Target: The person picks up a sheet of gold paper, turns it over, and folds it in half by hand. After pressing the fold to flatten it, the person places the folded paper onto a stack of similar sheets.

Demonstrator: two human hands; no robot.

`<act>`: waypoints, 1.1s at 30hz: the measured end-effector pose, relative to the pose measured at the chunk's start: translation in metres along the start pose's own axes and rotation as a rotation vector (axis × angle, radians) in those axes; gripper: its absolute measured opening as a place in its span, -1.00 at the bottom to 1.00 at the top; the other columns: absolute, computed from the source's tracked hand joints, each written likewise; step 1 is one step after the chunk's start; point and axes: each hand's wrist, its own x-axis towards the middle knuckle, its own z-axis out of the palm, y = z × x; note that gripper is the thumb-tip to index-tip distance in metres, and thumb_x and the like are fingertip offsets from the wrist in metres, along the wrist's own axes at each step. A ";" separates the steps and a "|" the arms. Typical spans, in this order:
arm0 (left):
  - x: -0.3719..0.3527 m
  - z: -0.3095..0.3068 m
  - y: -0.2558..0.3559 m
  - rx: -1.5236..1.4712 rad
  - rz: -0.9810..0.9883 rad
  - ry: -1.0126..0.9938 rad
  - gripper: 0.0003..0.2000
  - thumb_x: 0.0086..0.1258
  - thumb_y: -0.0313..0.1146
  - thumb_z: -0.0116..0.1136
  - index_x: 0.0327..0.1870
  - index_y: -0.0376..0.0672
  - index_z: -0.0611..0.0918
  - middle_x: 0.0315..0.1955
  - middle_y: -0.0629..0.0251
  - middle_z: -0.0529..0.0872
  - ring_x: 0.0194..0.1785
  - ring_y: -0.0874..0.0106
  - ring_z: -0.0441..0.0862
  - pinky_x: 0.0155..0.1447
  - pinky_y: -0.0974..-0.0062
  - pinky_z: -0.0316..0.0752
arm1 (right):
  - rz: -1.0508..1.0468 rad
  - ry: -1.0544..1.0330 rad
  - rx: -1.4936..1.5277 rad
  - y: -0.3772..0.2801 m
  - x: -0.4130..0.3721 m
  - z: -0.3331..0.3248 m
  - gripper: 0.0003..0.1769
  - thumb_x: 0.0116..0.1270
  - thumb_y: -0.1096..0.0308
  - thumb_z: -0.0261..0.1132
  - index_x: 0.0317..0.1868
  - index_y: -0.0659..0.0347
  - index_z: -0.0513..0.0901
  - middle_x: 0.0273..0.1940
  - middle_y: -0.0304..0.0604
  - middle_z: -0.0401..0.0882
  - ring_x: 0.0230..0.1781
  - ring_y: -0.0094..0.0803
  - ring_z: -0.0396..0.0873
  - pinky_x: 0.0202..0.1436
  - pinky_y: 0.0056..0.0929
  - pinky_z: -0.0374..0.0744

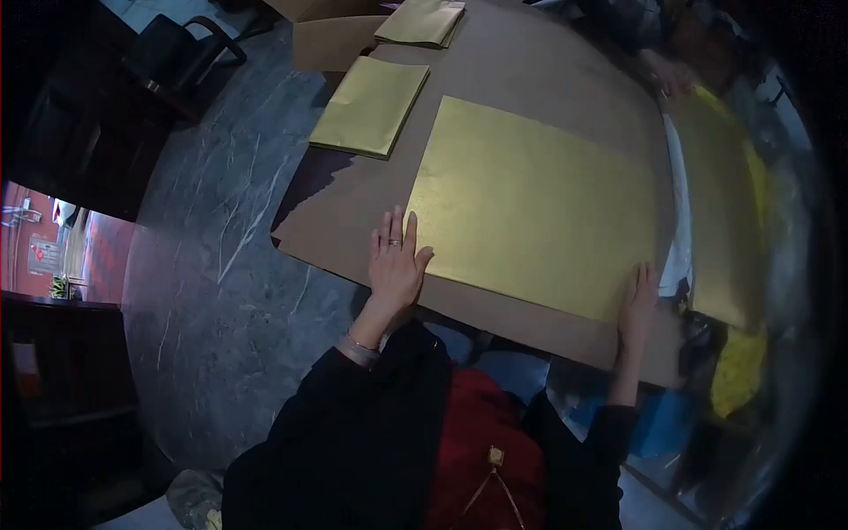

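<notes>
A large gold-coloured paper sheet (530, 208) lies flat on the brown cardboard table cover (521, 322) in front of me. My left hand (396, 265) is open, fingers stretched out, at the sheet's lower left edge, with the thumb by the near corner. At the lower right corner rests my right hand (640, 305), its fingers extended along the right edge and somewhat blurred. Neither hand grips anything that I can see. Up and to the left of the sheet sits a folded gold paper stack (371, 106), with another gold stack (420, 22) beyond it.
Beyond the right table edge are more gold sheets (720, 203) with a white strip beside them. Another person's hand (669, 72) shows at the far right, blurred. A black armchair (181, 57) stands on the grey marbled floor (225, 309) to the left.
</notes>
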 end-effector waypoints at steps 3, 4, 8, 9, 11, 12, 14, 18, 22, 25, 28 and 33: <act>-0.002 -0.002 -0.018 0.061 -0.140 0.044 -0.34 0.46 0.03 -0.13 0.46 -0.17 0.12 0.47 0.04 0.02 0.53 0.13 -0.06 0.49 0.10 -0.07 | 0.004 0.014 0.029 -0.005 0.000 -0.004 -0.48 0.53 0.17 -0.14 0.44 0.11 0.18 0.45 -0.05 0.10 0.48 -0.05 0.04 0.49 -0.12 0.06; -0.003 -0.001 -0.020 0.089 -0.170 0.073 -0.33 0.46 0.02 -0.12 0.47 -0.18 0.11 0.48 0.05 0.00 0.54 0.14 -0.08 0.50 0.10 -0.08 | 0.011 0.021 0.027 -0.002 -0.002 -0.002 -0.48 0.53 0.17 -0.14 0.44 0.11 0.18 0.45 -0.05 0.10 0.48 -0.05 0.04 0.49 -0.12 0.06; -0.002 -0.015 -0.003 0.041 -0.263 0.089 -0.32 0.45 -0.05 -0.07 0.48 -0.21 0.06 0.50 0.06 -0.07 0.54 0.16 -0.11 0.50 0.10 -0.09 | -0.040 0.027 0.007 -0.003 0.002 -0.011 -0.47 0.53 0.18 -0.13 0.42 0.19 0.18 0.45 0.00 0.10 0.47 -0.05 0.06 0.49 -0.10 0.06; -0.002 -0.017 -0.001 0.024 -0.174 0.136 -0.35 0.46 -0.11 -0.08 0.47 -0.21 0.07 0.49 0.08 -0.03 0.54 0.14 -0.07 0.50 0.10 -0.07 | 0.000 -0.016 0.023 -0.009 0.000 -0.015 -0.47 0.53 0.18 -0.12 0.42 0.21 0.18 0.44 0.02 0.10 0.46 -0.04 0.06 0.48 -0.08 0.07; -0.002 -0.015 0.017 -0.065 -0.054 0.082 -0.37 0.46 -0.13 -0.09 0.47 -0.21 0.08 0.49 0.08 0.00 0.53 0.13 -0.05 0.49 0.10 -0.05 | 0.013 0.040 -0.033 -0.008 0.001 -0.016 -0.47 0.53 0.19 -0.13 0.42 0.21 0.18 0.44 0.03 0.09 0.46 -0.03 0.06 0.48 -0.07 0.06; -0.004 -0.018 0.026 -0.153 0.053 0.024 -0.38 0.47 -0.16 -0.10 0.47 -0.21 0.09 0.48 0.09 0.03 0.53 0.13 -0.03 0.49 0.09 -0.04 | 0.014 0.087 -0.091 -0.009 0.002 -0.018 -0.47 0.53 0.19 -0.14 0.42 0.22 0.18 0.44 0.05 0.09 0.46 -0.03 0.06 0.48 -0.06 0.06; 0.001 -0.023 0.030 -0.210 0.126 -0.043 -0.42 0.49 -0.19 -0.14 0.46 -0.22 0.12 0.47 0.09 0.08 0.52 0.12 0.00 0.49 0.09 -0.04 | -0.028 0.151 -0.065 -0.049 0.006 -0.025 -0.49 0.52 0.24 -0.11 0.38 0.31 0.21 0.41 0.14 0.13 0.43 0.00 0.11 0.47 -0.02 0.07; 0.005 -0.015 0.046 -0.270 0.225 -0.132 -0.43 0.47 -0.26 -0.12 0.46 -0.23 0.11 0.47 0.09 0.06 0.52 0.11 -0.02 0.49 0.07 -0.04 | -0.234 0.112 0.536 -0.196 0.001 -0.029 -0.48 0.45 0.33 -0.01 0.33 0.43 0.22 0.35 0.22 0.19 0.36 0.13 0.17 0.45 -0.10 0.12; -0.002 -0.003 0.033 -0.155 0.252 -0.220 -0.38 0.46 -0.18 -0.12 0.47 -0.25 0.07 0.48 0.05 0.01 0.54 0.13 -0.09 0.52 0.16 -0.10 | -0.377 -0.201 0.981 -0.340 -0.029 0.023 -0.41 0.48 0.24 -0.07 0.42 0.33 0.09 0.48 0.12 -0.07 0.47 0.02 0.02 0.50 -0.13 0.01; -0.002 -0.002 0.033 -0.132 0.272 -0.138 -0.38 0.48 -0.13 -0.15 0.47 -0.23 0.09 0.48 0.04 0.03 0.53 0.11 -0.07 0.51 0.18 -0.10 | -0.403 -0.240 1.091 -0.341 -0.034 0.028 -0.39 0.48 0.23 -0.07 0.44 0.32 0.06 0.50 0.10 -0.11 0.50 -0.04 -0.06 0.52 -0.15 -0.06; -0.002 -0.002 0.032 -0.054 0.257 -0.152 -0.41 0.49 -0.15 -0.16 0.46 -0.22 0.12 0.47 0.03 0.04 0.52 0.11 -0.03 0.49 0.10 -0.05 | -0.361 -0.244 1.133 -0.284 -0.027 0.020 -0.35 0.46 0.28 -0.07 0.46 0.33 -0.03 0.50 0.10 -0.14 0.53 -0.07 -0.15 0.54 -0.19 -0.12; -0.001 -0.002 0.034 -0.073 0.234 -0.153 -0.39 0.50 -0.08 -0.16 0.47 -0.20 0.11 0.47 0.03 0.05 0.52 0.09 -0.03 0.47 0.03 -0.01 | -0.008 0.055 0.942 -0.104 -0.034 -0.002 -0.40 0.52 0.28 -0.18 0.47 0.34 -0.05 0.50 0.08 -0.09 0.54 -0.13 -0.13 0.53 -0.33 -0.08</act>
